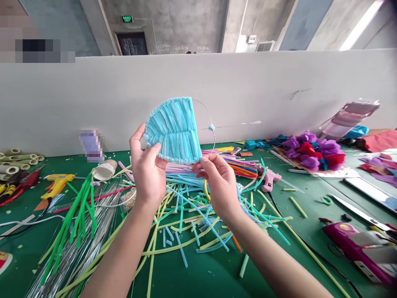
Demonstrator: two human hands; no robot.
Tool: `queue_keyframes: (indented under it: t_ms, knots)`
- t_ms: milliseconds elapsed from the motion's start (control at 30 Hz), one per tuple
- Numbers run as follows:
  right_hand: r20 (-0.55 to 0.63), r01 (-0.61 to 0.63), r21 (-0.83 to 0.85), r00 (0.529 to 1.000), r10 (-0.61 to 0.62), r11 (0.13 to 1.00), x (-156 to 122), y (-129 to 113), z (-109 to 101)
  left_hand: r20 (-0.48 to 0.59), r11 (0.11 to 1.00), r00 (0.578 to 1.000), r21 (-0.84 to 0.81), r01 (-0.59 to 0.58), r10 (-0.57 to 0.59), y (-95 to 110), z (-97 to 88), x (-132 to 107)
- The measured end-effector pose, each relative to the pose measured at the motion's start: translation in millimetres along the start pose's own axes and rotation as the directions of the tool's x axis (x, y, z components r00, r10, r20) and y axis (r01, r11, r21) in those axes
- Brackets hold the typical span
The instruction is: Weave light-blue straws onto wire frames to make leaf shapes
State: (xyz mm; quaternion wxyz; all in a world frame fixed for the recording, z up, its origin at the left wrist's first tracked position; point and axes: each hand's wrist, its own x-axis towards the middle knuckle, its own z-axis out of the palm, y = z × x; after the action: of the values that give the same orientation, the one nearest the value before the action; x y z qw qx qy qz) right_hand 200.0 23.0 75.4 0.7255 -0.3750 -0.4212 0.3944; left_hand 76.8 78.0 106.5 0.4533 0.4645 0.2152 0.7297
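A light-blue half-round piece (pixel 173 130), made of fuzzy pipe cleaners laid side by side, is raised above the table. My left hand (pixel 149 165) grips its rounded left edge, thumb in front and fingers behind. At the lower right corner, my right hand (pixel 218 178) pinches the piece between thumb and fingertips. A thin wire hoop (pixel 210 114) curves out from its straight right edge. On the hoop sits a small blue fuzzy knot (pixel 211 127), from which fine wire ends stretch right. Behind and below my hands lie bundled colourful pipe cleaners (pixel 245 167).
Loose blue and yellow strips (pixel 186 231) litter the green table (pixel 173 277). Yellow (pixel 57 184) and pink glue guns (pixel 271 180) stand on either side. Green pipe cleaners (pixel 77 207) and metal wires lie left; scissors (pixel 359 209) and a magenta device (pixel 359 248) right. A grey partition (pixel 124 95) rises behind.
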Motion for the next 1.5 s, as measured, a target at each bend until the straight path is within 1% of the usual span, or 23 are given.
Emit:
queue_keyframes:
  t_ms: [167,233,333,367,433,500,533,600,633,733,833,867,933,1067,1167,1267,1367,1433,1500]
  knots:
    - [-0.073,0.056,-0.065,0.995,-0.061,0.996,3.0,0.2,-3.4,-0.034,1.0,0.999,0.003,0.013,-0.012,-2.0,2.8,-3.4]
    - [-0.059,0.045,-0.075,0.997,-0.049,0.996,4.6,0.8,-6.4,-0.049,1.0,0.999,-0.018,0.007,-0.008,0.0,0.5,-3.6]
    - [0.018,-0.052,-0.085,0.998,0.054,0.995,7.1,2.6,-12.3,-0.096,0.999,0.995,0.012,0.043,-0.042,4.8,-11.2,-5.9]
    - [0.039,-0.076,-0.099,0.996,0.08,0.992,7.8,3.7,-14.4,-0.111,0.996,0.991,0.044,0.08,-0.074,6.2,-17.3,-8.3]
    - [0.062,-0.086,-0.145,0.993,0.096,0.986,8.7,6.6,-18.0,-0.117,0.978,0.98,0.116,0.174,-0.161,7.1,-31.6,-16.4]
    - [0.09,-0.076,-0.21,0.991,0.097,0.975,8.8,10.9,-21.2,-0.083,0.937,0.954,0.18,0.299,-0.288,4.9,-46.9,-28.5]
    - [0.106,-0.078,-0.249,0.989,0.107,0.965,8.4,13.5,-22.8,-0.07,0.915,0.939,0.213,0.343,-0.336,2.7,-54.2,-35.4]
    - [0.132,-0.086,-0.333,0.982,0.137,0.939,6.8,19.9,-26.1,-0.073,0.884,0.915,0.238,0.402,-0.397,-2.8,-67.2,-49.2]
    - [0.144,-0.087,-0.376,0.978,0.151,0.922,5.4,23.6,-27.9,-0.073,0.866,0.895,0.23,0.444,-0.439,-5.4,-72.6,-55.5]
    - [0.155,-0.063,-0.491,0.975,0.159,0.869,-2.2,36.6,-34.3,-0.093,0.827,0.848,0.193,0.529,-0.521,-10.4,-83.7,-70.7]
    - [0.123,-0.025,-0.564,0.986,0.114,0.826,-15.5,50.1,-40.6,-0.098,0.779,0.793,0.15,0.609,-0.601,-11.5,-88.5,-82.1]
    - [0.121,-0.026,-0.57,0.986,0.115,0.821,-20.9,54.0,-42.3,-0.101,0.759,0.771,0.136,0.636,-0.628,-11.7,-89.4,-85.6]
    - [0.128,-0.061,-0.551,0.979,0.157,0.832,-32.0,60.2,-44.9,-0.119,0.725,0.734,0.114,0.679,-0.669,-12.8,-90.9,-92.8]
    - [0.161,-0.198,-0.439,0.943,0.293,0.876,-51.2,65.7,-47.0,-0.151,0.678,0.686,0.106,0.728,-0.712,-17.6,-94.6,-106.7]
    - [0.173,-0.277,-0.413,0.911,0.373,0.868,-61.0,68.5,-47.4,-0.16,0.636,0.645,0.112,0.764,-0.747,-21.1,-96.3,-113.5]
    - [0.165,-0.339,-0.369,0.893,0.419,0.865,-67.3,72.5,-47.2,-0.169,0.622,0.636,0.132,0.772,-0.753,-22.6,-97.0,-115.1]
    - [0.178,-0.372,-0.329,0.878,0.444,0.868,-69.0,73.0,-45.4,-0.152,0.607,0.624,0.147,0.781,-0.766,-22.2,-98.1,-114.0]
    - [0.179,-0.368,-0.365,0.874,0.452,0.855,-65.9,68.8,-44.0,-0.155,0.596,0.614,0.15,0.789,-0.774,-22.0,-98.9,-113.8]
    - [0.151,-0.328,-0.423,0.893,0.423,0.845,-59.1,61.8,-45.4,-0.183,0.599,0.619,0.157,0.785,-0.764,-22.8,-99.7,-114.5]
